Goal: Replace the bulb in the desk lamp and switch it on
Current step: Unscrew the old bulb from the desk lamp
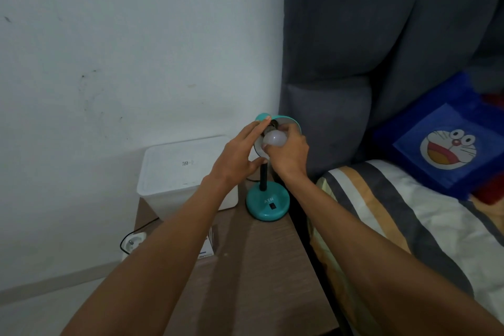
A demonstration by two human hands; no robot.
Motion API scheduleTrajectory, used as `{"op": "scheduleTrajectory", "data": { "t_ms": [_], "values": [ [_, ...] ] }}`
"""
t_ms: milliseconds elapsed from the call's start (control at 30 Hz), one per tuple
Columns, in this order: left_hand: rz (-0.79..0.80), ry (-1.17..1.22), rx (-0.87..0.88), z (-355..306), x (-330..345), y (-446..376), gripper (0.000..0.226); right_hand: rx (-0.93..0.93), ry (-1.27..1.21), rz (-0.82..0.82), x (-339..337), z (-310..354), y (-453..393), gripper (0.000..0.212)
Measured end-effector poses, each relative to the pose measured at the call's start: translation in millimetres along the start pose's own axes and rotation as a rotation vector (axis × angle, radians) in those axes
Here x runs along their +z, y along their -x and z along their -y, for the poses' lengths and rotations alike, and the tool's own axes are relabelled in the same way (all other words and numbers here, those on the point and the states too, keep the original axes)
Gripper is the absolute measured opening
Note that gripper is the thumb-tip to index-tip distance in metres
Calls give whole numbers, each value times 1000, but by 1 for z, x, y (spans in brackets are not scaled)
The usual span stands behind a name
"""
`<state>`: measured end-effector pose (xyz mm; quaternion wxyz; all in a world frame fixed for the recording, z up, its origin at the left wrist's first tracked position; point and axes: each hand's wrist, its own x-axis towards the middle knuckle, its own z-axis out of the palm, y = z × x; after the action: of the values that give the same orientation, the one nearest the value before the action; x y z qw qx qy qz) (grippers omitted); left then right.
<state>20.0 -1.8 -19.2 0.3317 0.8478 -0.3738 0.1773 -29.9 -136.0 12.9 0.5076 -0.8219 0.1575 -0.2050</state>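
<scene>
A teal desk lamp stands on a wooden bedside table [259,267]; its round base [267,206] carries a small black switch [272,206]. The shade [296,123] is tilted up toward me. A white bulb [275,138] sits at the mouth of the shade, its end at the socket, unlit. My right hand [289,153] is wrapped around the bulb from the right. My left hand [240,155] steadies the shade from the left, fingers along its rim and thumb under it. The socket itself is mostly hidden by my fingers.
A white lidded box [180,172] stands on the table left of the lamp. A small carton [208,247] lies half under my left forearm. A power strip [133,243] with a black cord lies on the floor. A bed with a striped blanket [409,221], blue cushion [447,142] and grey headboard is on the right.
</scene>
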Motion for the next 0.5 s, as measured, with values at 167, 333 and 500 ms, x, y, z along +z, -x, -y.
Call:
{"op": "scheduleTrajectory", "data": {
  "t_ms": [167, 333, 500],
  "values": [
    [-6, -5, -23, 1, -1, 1, 97, 108, -65, -3, 0, 0, -2, 45],
    [13, -2, -16, 1, -3, 4, 99, -13, 108, 22, -2, 2, -3, 58],
    [-5, 3, -12, 1, -3, 3, 96, -5, 16, 43, -4, 4, -3, 39]
  ]
}}
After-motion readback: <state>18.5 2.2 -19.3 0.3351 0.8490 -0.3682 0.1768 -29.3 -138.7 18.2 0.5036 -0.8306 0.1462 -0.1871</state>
